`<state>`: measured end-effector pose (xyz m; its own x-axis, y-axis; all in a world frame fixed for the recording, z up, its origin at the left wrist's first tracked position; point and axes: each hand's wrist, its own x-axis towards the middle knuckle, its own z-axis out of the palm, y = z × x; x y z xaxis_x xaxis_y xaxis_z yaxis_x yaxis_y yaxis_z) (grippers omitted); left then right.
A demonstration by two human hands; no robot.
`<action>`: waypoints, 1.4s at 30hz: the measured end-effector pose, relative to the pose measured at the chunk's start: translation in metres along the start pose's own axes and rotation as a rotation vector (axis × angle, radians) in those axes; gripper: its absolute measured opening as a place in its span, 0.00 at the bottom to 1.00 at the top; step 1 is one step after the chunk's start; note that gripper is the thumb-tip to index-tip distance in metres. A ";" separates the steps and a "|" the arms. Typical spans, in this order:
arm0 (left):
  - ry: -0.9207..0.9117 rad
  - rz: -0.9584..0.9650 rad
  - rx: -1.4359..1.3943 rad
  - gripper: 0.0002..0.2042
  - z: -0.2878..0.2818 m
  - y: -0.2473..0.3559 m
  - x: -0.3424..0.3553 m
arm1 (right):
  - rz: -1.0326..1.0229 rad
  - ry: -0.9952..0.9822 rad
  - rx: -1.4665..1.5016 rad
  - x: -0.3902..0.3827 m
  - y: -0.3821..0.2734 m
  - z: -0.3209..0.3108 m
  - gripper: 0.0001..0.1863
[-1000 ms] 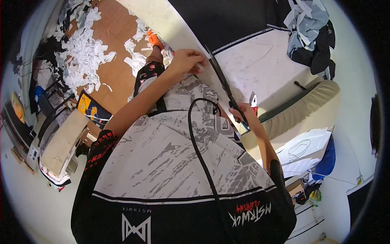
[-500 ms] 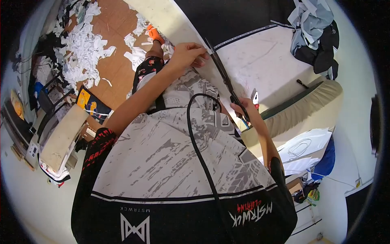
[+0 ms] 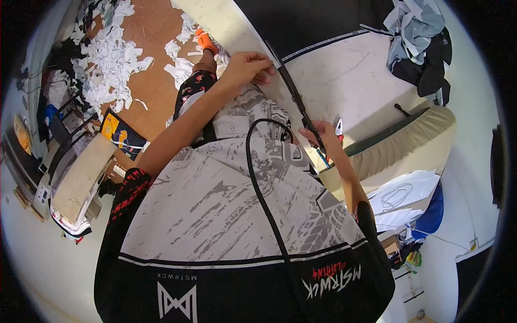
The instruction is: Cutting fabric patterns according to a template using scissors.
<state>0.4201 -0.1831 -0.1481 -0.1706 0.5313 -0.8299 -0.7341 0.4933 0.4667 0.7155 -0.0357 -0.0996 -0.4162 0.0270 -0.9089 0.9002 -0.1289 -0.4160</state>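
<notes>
A long, narrow black strip [image 3: 292, 91] lies slantwise along the near edge of the pale table [image 3: 334, 75]. My right hand [image 3: 324, 135] is closed around its near end, with the thumb and fingers on either side. Close to the far part of the strip, my left hand [image 3: 247, 70] has its fingers curled together at the table edge; whatever is between them is too small to make out. Just beyond my right hand lies a small tool with red handles [image 3: 339, 130], apparently thread snips.
Black fabric with a pale printed band [image 3: 323, 21] covers the table's far part. Grey and black garments [image 3: 417, 48] are heaped at the far right, beyond a beige cloth-covered board [image 3: 404, 142]. White scraps [image 3: 110, 70] litter the wooden floor at left. A black cord [image 3: 261, 199] hangs across my front.
My right hand has shifted slightly away from me and to the left, and the strip's near end has moved with it. My left hand has hardly moved.
</notes>
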 end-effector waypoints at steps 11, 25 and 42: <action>0.003 0.033 0.019 0.12 0.000 -0.010 0.001 | -0.030 0.057 0.033 0.004 0.010 0.005 0.23; -0.014 0.044 0.021 0.13 -0.002 -0.015 -0.001 | -0.002 -0.058 0.074 0.020 -0.017 -0.009 0.18; -0.037 0.007 -0.010 0.11 -0.001 -0.015 0.000 | -0.028 -0.006 0.169 0.031 -0.013 0.003 0.23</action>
<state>0.4304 -0.1917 -0.1558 -0.1517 0.5597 -0.8147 -0.7397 0.4824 0.4691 0.6904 -0.0364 -0.1220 -0.4421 0.0272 -0.8966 0.8541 -0.2927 -0.4300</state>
